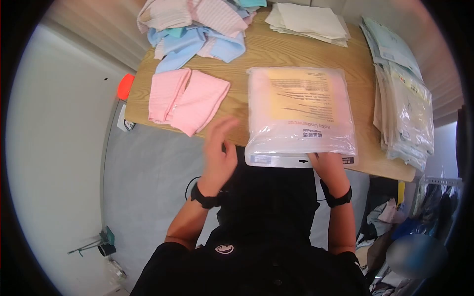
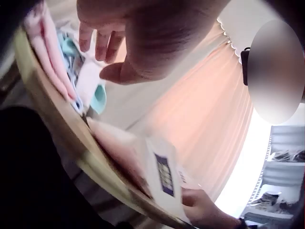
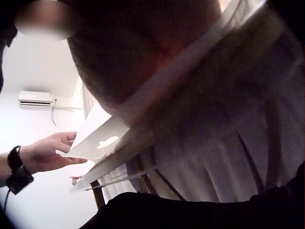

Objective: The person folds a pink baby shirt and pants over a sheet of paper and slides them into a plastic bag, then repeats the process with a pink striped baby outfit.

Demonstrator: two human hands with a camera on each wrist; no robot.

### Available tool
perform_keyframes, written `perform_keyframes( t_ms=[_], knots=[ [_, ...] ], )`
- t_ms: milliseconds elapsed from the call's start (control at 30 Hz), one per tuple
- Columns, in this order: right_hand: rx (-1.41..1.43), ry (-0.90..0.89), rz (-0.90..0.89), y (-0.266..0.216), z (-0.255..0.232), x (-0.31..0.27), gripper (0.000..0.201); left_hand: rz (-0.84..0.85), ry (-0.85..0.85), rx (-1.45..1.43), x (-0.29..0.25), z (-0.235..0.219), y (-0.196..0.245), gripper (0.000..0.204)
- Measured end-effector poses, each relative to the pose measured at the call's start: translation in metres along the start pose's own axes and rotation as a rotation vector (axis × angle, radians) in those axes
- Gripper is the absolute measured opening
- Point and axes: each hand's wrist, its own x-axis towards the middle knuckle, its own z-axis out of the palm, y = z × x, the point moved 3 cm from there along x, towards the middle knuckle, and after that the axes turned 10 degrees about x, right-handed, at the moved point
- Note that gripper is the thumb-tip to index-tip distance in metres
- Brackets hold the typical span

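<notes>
A clear plastic packaging bag [image 1: 301, 93] printed "Baby Underwear" lies on the wooden table, with pink cloth and a yellow printed sheet inside. Its mouth faces the person and hangs over the table's front edge. My right hand [image 1: 330, 170] is at that mouth, fingers reaching under the clear film, where they are partly hidden; I cannot tell whether they pinch it. My left hand [image 1: 219, 160] is raised off the bag's left side, slightly blurred, fingers apart and holding nothing. Beyond it lies a folded pink knitted garment [image 1: 190, 101].
Pink, blue and teal clothes [image 1: 197, 29] are heaped at the back left. A stack of white sheets [image 1: 306, 23] lies at the back. Several packed bags [image 1: 405, 108] are piled along the right edge. Below right, a rack [image 1: 439, 192] holds more clothing.
</notes>
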Motion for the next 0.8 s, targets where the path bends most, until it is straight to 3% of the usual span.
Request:
perform_keyframes(
  t_ms=[133, 233, 300, 367, 433, 500, 567, 600, 700, 733, 800],
  knots=[
    [-0.156, 0.024, -0.006, 0.011, 0.005, 0.007, 0.025, -0.046, 0.259, 0.286, 0.016, -0.038, -0.070, 0.045],
    [-0.197, -0.055, 0.124, 0.018, 0.006, 0.026, 0.023, -0.316, 0.288, 0.341, 0.015, -0.066, -0.162, 0.059],
    [-0.176, 0.048, 0.032, -0.008, 0.001, 0.030, 0.021, -0.459, 0.315, 0.381, 0.014, -0.079, -0.216, 0.064],
    [-0.037, 0.093, -0.053, -0.044, 0.001, 0.029, 0.022, -0.630, 0.215, 0.140, 0.014, -0.085, -0.242, 0.074],
    [0.220, 0.083, -0.125, -0.079, 0.009, 0.016, 0.025, -0.710, 0.153, 0.035, 0.012, -0.083, -0.249, 0.082],
    [0.571, -0.185, -0.076, -0.093, 0.026, 0.004, 0.030, -0.697, 0.142, 0.070, 0.016, -0.081, -0.246, 0.090],
    [1.222, -0.415, 0.254, -0.102, 0.051, -0.001, 0.032, -0.741, 0.101, -0.008, 0.021, -0.080, -0.248, 0.095],
    [1.322, -0.514, 0.310, -0.104, 0.060, 0.003, 0.041, -0.767, 0.075, -0.046, 0.021, -0.080, -0.247, 0.097],
    [1.610, -0.359, 0.551, -0.105, 0.090, 0.030, 0.047, -0.857, -0.043, -0.178, 0.030, -0.085, -0.210, 0.097],
    [1.564, -0.275, 0.604, -0.112, 0.090, 0.045, 0.056, -0.842, -0.031, -0.244, 0.029, -0.083, -0.203, 0.097],
    [1.546, -0.169, 0.606, -0.117, 0.105, 0.071, 0.054, -0.809, -0.008, -0.370, 0.022, -0.080, -0.190, 0.099]
  ],
)
